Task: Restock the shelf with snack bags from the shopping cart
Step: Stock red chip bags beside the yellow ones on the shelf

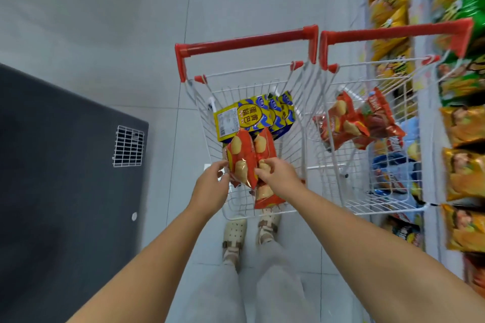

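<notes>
Red snack bags [242, 157] in both hands [275, 176].

You stand on a pale grey tiled floor [131, 34]. On it rest two white wire shopping carts with red handles, side by side: the nearer cart [294, 144] before you, the second cart [388, 191] against the white shelf unit [426, 139] at right. A dark grey cabinet [52, 165] with a small white wire grille sits at left.
</notes>
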`<state>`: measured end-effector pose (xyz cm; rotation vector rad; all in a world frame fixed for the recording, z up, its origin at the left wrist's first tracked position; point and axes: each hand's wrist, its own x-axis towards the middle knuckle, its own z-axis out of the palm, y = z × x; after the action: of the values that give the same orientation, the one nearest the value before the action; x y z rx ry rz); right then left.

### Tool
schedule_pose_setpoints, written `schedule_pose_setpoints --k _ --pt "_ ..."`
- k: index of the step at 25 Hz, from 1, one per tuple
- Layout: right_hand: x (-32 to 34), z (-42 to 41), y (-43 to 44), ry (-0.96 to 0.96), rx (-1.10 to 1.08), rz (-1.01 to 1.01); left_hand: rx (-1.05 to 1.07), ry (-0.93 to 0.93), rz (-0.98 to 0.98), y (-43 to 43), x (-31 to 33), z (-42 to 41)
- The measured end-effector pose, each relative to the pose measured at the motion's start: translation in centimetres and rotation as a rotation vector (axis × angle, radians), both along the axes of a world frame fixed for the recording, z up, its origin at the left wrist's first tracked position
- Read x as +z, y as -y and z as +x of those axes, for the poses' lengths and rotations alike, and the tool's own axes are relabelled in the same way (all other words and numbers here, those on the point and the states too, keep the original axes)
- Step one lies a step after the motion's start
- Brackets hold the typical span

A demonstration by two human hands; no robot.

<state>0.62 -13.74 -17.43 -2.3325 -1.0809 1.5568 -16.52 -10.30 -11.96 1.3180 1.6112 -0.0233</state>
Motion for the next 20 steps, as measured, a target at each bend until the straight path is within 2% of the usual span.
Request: schedule_pose_setpoints --k 3,6,9,11,14,16,18,20 --pt "-3.1 -3.7 -2.0 -0.043 -0.093 -0.044 0.068 0.005 -0.008 -0.3 -1.4 -0.1" --pt "-5.6 -5.7 -2.5 0.022 -0.131 -0.094 0.081 0.019 -0.029 -0.1 -2.6 -0.6" --pt "-5.5 -4.5 -2.4 -0.022 -0.239 0.011 0.092 0.102 -0.065 -0.1 -2.2 -0.8" --pt "-2.3 -1.4 -2.7 -0.168 -0.253 0.022 0.075 0.171 -0.056 -0.8 -1.0 -0.9" --pt "4.9 5.1 -4.1 -0.435 -0.156 0.051 -0.078 0.162 -0.057 -3.5 1.3 -0.8" --pt "8.7 7.6 -5.3 -0.619 -0.127 0.06 -0.144 0.259 -0.165 -5.7 2.9 -0.6" --pt "9.3 7.9 -6.5 -0.726 -0.127 0.043 -0.136 0.422 -0.323 -7.2 3.8 -0.5" --pt "7.9 6.8 -7.5 -0.797 -0.218 0.04 -0.076 0.461 -0.358 -7.7 3.6 -1.5"
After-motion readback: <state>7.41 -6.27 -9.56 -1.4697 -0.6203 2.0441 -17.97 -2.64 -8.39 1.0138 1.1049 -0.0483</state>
